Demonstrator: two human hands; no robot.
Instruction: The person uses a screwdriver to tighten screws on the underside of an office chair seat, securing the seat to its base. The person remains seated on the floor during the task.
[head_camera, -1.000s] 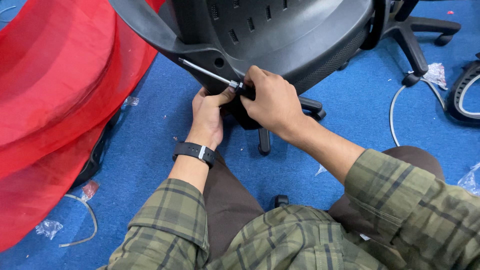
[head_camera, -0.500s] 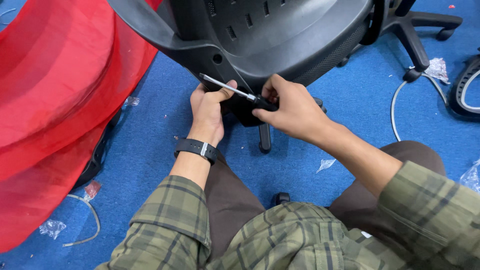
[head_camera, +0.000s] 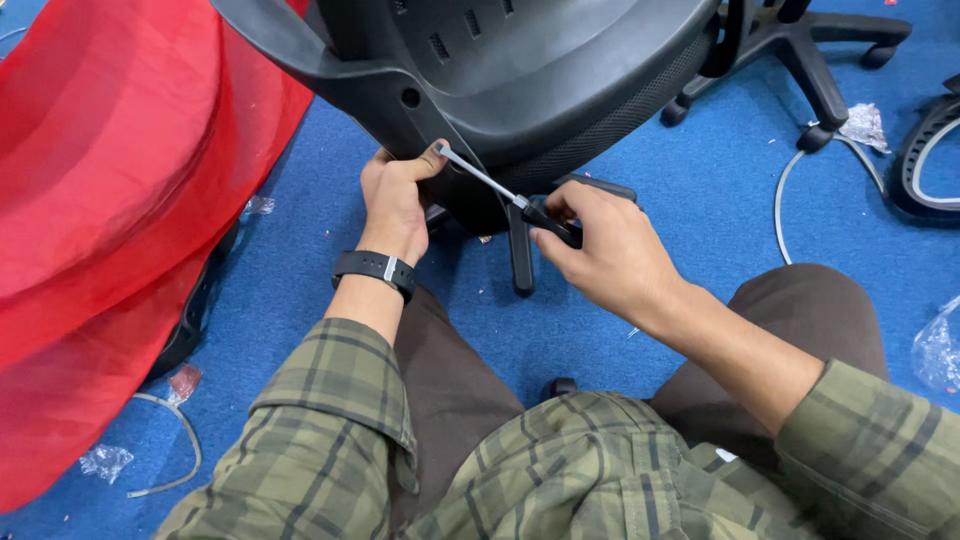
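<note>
A black office chair seat (head_camera: 520, 70) lies tilted in front of me, its plastic underside facing the camera. My left hand (head_camera: 393, 197), with a black watch on the wrist, grips the lower edge of the seat shell, thumb next to the tool's tip. My right hand (head_camera: 610, 250) holds a black-handled screwdriver (head_camera: 500, 190). Its metal shaft points up and left, and the tip touches the seat shell beside my left thumb. A round hole (head_camera: 403, 98) shows in the shell a little above the tip.
A red mesh chair back (head_camera: 110, 200) fills the left side. A black star base with castors (head_camera: 800, 50) stands at the upper right on blue carpet. A grey cable (head_camera: 785, 200), plastic scraps (head_camera: 865, 125) and another black part (head_camera: 925, 150) lie to the right.
My right hand has drawn back to the right and lower, and the screwdriver shaft is more exposed. The tip has shifted from the seat's lower centre to beside my left thumb.
</note>
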